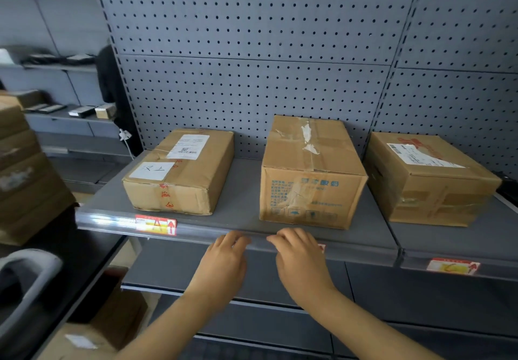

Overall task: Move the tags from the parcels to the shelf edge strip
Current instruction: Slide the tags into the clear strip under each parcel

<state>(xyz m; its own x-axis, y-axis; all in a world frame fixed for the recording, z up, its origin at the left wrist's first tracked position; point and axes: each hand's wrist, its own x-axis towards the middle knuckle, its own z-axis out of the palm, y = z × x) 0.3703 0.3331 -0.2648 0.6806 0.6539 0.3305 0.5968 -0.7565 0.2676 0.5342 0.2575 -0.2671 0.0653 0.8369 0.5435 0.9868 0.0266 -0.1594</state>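
Three cardboard parcels stand on the grey shelf: a flat left parcel [179, 170], a taller middle parcel [309, 174] and a right parcel [429, 177]. A red and yellow tag [155, 225] sits in the clear shelf edge strip [112, 221] below the left parcel. Another tag [452, 266] sits in the strip below the right parcel. Both hands are at the strip below the middle parcel. My left hand [224, 261] rests its fingertips on the strip. My right hand [300, 256] has curled fingers on the strip, with a red corner of a third tag [321, 247] showing beside it.
A grey pegboard [252, 51] backs the shelf. Stacked cardboard boxes [25, 169] stand at the left. A grey cart handle [30, 270] is at lower left. Lower shelves [252, 303] lie beneath my arms. More shelving with small items is at far left.
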